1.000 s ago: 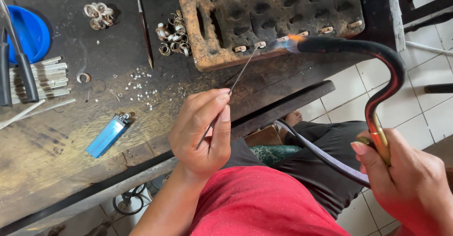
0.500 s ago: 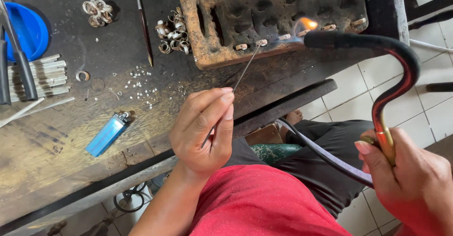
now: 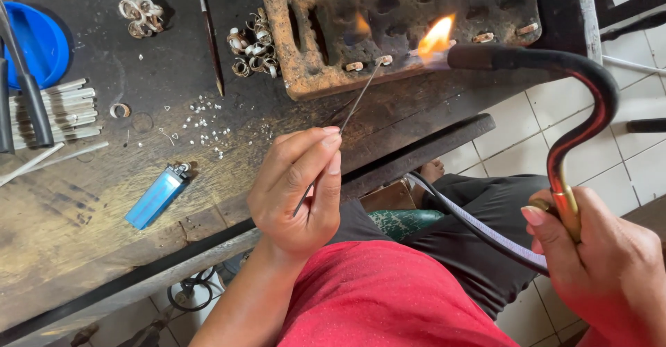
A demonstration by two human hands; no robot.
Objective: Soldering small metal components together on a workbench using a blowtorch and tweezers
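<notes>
Small ring (image 3: 383, 60) sits at the near edge of the scorched, pitted soldering block (image 3: 333, 35), just beyond the left hand and between both hands. Thin wire rod (image 3: 350, 109) runs from the left hand (image 3: 295, 184) up to the ring, tip touching or right at it; fingers pinched together on the rod's lower end. Flame (image 3: 437, 38) burns just right of the ring at the nozzle of the curved torch (image 3: 555, 76). Right hand (image 3: 603, 264) is wrapped closed around the torch's brass handle low at right, hose (image 3: 479, 225) trailing across the lap.

To do it well, I'd judge: keep the rod tip steady on the joint, bring the flame onto the ring rather than the rod, keep the heat off the neighbouring rings (image 3: 485, 37) in the block's hollows.

Further out, left of the left hand on the bench (image 3: 83, 201): blue lighter (image 3: 156, 196), scattered tiny bits (image 3: 201, 121), heaps of small metal rings (image 3: 253, 45), another heap (image 3: 142, 16), a thin brush or pick (image 3: 209, 38). Far left: blue dish (image 3: 31, 45), bundle of metal strips (image 3: 59, 107), dark tool handles (image 3: 28, 87).
</notes>
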